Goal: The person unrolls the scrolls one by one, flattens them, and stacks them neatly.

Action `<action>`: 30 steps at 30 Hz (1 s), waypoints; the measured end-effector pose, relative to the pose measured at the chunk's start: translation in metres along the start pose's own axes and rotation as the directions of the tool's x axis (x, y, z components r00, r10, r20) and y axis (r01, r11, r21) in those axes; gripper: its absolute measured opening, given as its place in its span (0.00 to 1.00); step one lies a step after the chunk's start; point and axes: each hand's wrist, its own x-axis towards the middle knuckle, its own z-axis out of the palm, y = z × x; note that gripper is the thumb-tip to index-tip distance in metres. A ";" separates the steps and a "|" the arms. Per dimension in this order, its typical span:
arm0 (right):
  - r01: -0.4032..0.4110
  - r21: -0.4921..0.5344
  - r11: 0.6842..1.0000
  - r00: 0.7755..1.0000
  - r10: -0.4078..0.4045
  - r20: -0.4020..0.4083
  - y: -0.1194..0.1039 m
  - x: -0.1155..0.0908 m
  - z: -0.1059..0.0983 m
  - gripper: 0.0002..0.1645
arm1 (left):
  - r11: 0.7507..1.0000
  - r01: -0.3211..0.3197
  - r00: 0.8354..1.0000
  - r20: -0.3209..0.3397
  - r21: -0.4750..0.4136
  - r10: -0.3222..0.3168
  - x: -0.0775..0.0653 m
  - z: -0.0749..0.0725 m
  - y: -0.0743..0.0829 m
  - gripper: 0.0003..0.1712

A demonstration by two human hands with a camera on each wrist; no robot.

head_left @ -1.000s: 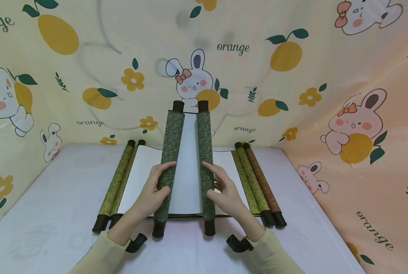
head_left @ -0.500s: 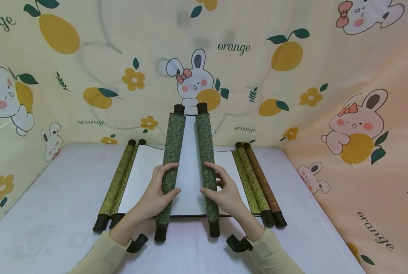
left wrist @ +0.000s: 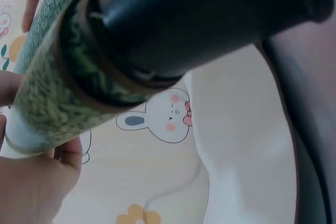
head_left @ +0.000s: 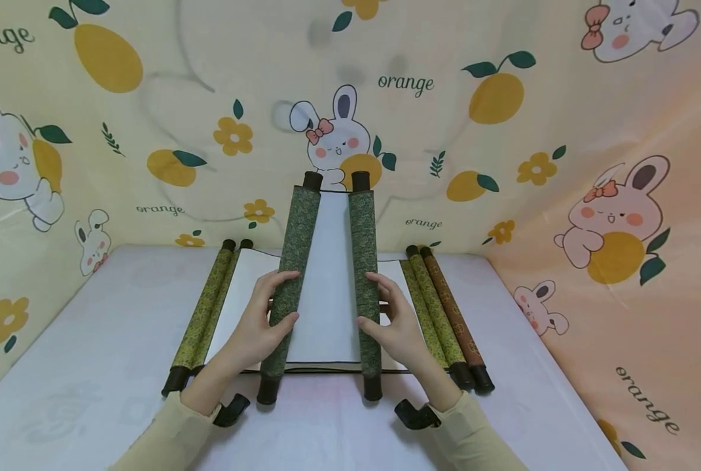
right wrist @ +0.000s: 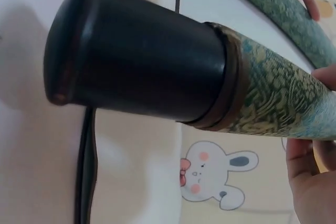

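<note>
A scroll with two dark green patterned rolls is held up, tilted, above the table. A strip of its white sheet [head_left: 329, 281] shows between the rolls. My left hand [head_left: 263, 327] grips the left roll [head_left: 294, 242], thumb and index finger on its near side. My right hand [head_left: 396, 327] grips the right roll [head_left: 364, 242] in the same way. Black end knobs cap both rolls; the left wrist view shows the left knob [left wrist: 210, 19] close up, and the right wrist view shows the right knob [right wrist: 147, 51]. Some fingers are hidden behind the rolls.
Under the held scroll, a white sheet [head_left: 250, 281] lies spread on the table. Yellow-green rolls flank it at left [head_left: 203, 307] and right [head_left: 438, 304]. A brown roll [head_left: 453, 304] lies at far right. A printed cloth [head_left: 409, 137] hangs behind the white tabletop [head_left: 108, 353].
My hands have drawn the two green rolls slightly apart, so the white strip between them is wider. The scroll dipped a little, then rose again. The things on the table stayed put.
</note>
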 end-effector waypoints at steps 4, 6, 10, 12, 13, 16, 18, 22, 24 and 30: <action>0.012 -0.001 1.000 1.000 -0.012 0.001 0.000 0.001 -0.004 0.43 | 0.999 -0.029 0.999 -0.018 -0.018 0.028 0.001 -0.005 0.001 0.37; -0.009 0.003 1.000 1.000 0.009 -0.006 0.001 0.001 -0.006 0.44 | 0.999 -0.032 0.999 -0.028 -0.025 0.031 0.001 -0.007 0.001 0.38; -0.059 0.026 0.998 0.998 0.059 -0.009 0.002 0.001 -0.011 0.45 | 0.999 -0.015 0.999 -0.042 -0.041 0.013 0.001 -0.010 0.000 0.41; -0.075 0.035 0.997 0.997 0.075 0.002 0.002 0.000 -0.012 0.46 | 0.999 -0.002 0.999 -0.049 -0.050 0.000 0.001 -0.011 -0.001 0.42; -0.079 0.038 0.996 0.997 0.079 0.007 0.002 0.000 -0.013 0.46 | 0.999 0.006 0.999 -0.051 -0.054 -0.009 0.001 -0.012 -0.001 0.42; -0.097 0.046 0.994 0.995 0.096 0.019 0.001 0.001 -0.012 0.47 | 0.997 0.041 0.998 -0.054 -0.066 -0.044 0.001 -0.012 -0.002 0.43; -0.109 0.058 0.992 0.994 0.108 0.024 0.001 0.001 -0.011 0.47 | 0.996 0.062 0.996 -0.059 -0.066 -0.066 0.000 -0.012 -0.003 0.43; -0.115 0.073 0.991 0.993 0.113 0.027 0.002 0.001 -0.009 0.45 | 0.995 0.074 0.993 -0.082 -0.072 -0.079 0.000 -0.012 -0.002 0.44; -0.103 0.062 0.993 0.995 0.102 0.019 0.002 0.002 -0.008 0.44 | 0.995 0.062 0.994 -0.090 -0.081 -0.069 0.001 -0.012 -0.002 0.44; -0.093 0.021 0.995 0.996 0.093 -0.014 0.003 0.003 -0.006 0.45 | 0.997 0.031 0.994 -0.107 -0.071 -0.039 0.002 -0.010 -0.005 0.41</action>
